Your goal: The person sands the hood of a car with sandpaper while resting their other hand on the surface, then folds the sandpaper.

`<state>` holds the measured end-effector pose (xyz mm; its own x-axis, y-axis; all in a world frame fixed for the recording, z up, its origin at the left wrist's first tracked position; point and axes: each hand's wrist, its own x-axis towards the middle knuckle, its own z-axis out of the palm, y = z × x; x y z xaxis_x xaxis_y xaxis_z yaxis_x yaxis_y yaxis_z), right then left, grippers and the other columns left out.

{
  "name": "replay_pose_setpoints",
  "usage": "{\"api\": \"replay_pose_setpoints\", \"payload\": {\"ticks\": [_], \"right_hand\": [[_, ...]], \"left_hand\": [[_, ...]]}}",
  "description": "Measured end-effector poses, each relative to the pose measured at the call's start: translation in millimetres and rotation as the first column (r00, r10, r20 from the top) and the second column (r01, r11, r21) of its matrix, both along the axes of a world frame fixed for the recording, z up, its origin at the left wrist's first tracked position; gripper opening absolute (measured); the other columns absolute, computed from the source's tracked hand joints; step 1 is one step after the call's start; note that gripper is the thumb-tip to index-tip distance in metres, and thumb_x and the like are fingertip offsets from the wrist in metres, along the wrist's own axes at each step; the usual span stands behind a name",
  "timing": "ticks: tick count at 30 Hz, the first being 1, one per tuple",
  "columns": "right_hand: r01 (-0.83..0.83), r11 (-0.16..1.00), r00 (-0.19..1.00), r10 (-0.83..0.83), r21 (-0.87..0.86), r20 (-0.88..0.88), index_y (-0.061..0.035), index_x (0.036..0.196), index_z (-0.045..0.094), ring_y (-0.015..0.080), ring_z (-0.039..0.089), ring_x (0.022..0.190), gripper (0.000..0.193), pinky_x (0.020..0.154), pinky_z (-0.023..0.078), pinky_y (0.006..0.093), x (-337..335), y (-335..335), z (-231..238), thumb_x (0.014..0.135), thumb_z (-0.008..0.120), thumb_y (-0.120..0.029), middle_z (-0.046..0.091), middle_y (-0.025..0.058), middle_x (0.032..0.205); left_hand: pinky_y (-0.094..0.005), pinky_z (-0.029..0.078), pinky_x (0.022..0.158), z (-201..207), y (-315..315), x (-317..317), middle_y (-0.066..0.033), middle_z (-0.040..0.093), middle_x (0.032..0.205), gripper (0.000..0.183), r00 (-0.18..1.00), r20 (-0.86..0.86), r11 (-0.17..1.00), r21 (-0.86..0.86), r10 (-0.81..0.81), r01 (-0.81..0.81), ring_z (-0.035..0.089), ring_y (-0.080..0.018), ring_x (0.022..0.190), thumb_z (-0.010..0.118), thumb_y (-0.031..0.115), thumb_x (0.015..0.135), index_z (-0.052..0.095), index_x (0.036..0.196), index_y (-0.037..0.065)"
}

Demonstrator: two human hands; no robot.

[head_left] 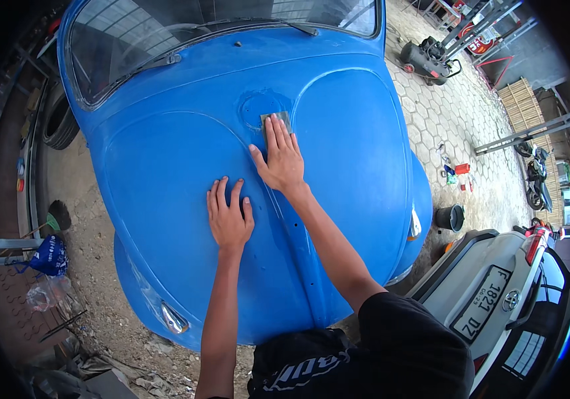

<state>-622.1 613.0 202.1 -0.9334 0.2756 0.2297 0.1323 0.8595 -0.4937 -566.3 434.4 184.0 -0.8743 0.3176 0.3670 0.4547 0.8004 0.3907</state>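
Observation:
Under the fingers of my right hand (281, 159), a small grey-brown piece of sandpaper (285, 118) is pressed flat on the blue car hood (351, 166). The fingers lie together along it, thumb out to the left. A dark wet-looking patch (258, 103) with a round outline spreads on the hood just beyond the sheet. Nearer to me and to the left, my left hand (229, 216) rests on the hood with its fingers apart, holding nothing. A raised ridge runs down the hood's middle, with small holes along it.
The windshield (218, 33) with its wipers rises at the far side. A light-coloured car (471, 292) stands close at lower right, near a black bucket (450, 217). An air compressor (424, 60) sits on the paving. At left are a tire (60, 123) and a blue bag (50, 256).

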Motion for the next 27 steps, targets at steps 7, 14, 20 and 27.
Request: {"api": "replay_pose_setpoints", "payload": {"ticks": [7, 14, 20, 27], "right_hand": [[0.077, 0.986, 0.997, -0.073, 0.147, -0.033, -0.0039, 0.159, 0.028, 0.0260, 0.023, 0.154, 0.081, 0.127, 0.013, 0.0466, -84.9, 13.9, 21.2, 0.101, 0.036, -0.060, 0.029, 0.0113, 0.166], [-0.105, 0.990, 0.993, 0.109, 0.099, -0.034, -0.0089, 0.157, 0.034, 0.0276, 0.028, 0.152, 0.073, 0.125, 0.018, 0.0487, -8.1, 20.7, 6.9, 0.100, 0.045, -0.053, 0.034, 0.0081, 0.163], [-0.014, 0.987, 0.996, 0.028, 0.158, -0.087, -0.0100, 0.157, 0.035, 0.0283, 0.028, 0.152, 0.071, 0.124, 0.019, 0.0518, -68.3, 20.1, 21.8, 0.101, 0.043, -0.053, 0.036, 0.0085, 0.163], [-0.151, 0.980, 0.987, 0.156, 0.132, -0.030, -0.0131, 0.157, 0.037, 0.0269, 0.030, 0.151, 0.068, 0.124, 0.021, 0.0522, -29.5, 34.2, 18.0, 0.101, 0.043, -0.052, 0.038, 0.0061, 0.162]], "left_hand": [[-0.0549, 0.029, 0.120, 2.4, 21.2, 2.9, -0.0130, 0.048, 0.146, 0.037, 1.000, 0.009, 0.999, 0.032, -0.010, 0.010, 0.041, -0.0356, 0.140, 0.049, 0.027, 0.101, 0.059, 0.135, 0.017], [-0.0547, 0.030, 0.120, 1.7, 7.4, -2.2, -0.0134, 0.048, 0.146, 0.036, 1.000, -0.008, 1.000, 0.026, 0.000, 0.000, 0.042, -0.0363, 0.140, 0.047, 0.025, 0.102, 0.060, 0.134, 0.015], [-0.0540, 0.030, 0.120, 4.0, 15.1, 1.2, -0.0138, 0.048, 0.145, 0.036, 1.000, 0.020, 0.999, 0.033, 0.011, -0.011, 0.042, -0.0364, 0.139, 0.046, 0.023, 0.102, 0.060, 0.134, 0.014], [-0.0540, 0.030, 0.120, 3.2, 10.5, 4.0, -0.0138, 0.049, 0.145, 0.036, 1.000, 0.008, 0.999, 0.036, -0.006, 0.006, 0.042, -0.0358, 0.140, 0.045, 0.023, 0.102, 0.060, 0.133, 0.012]]}}
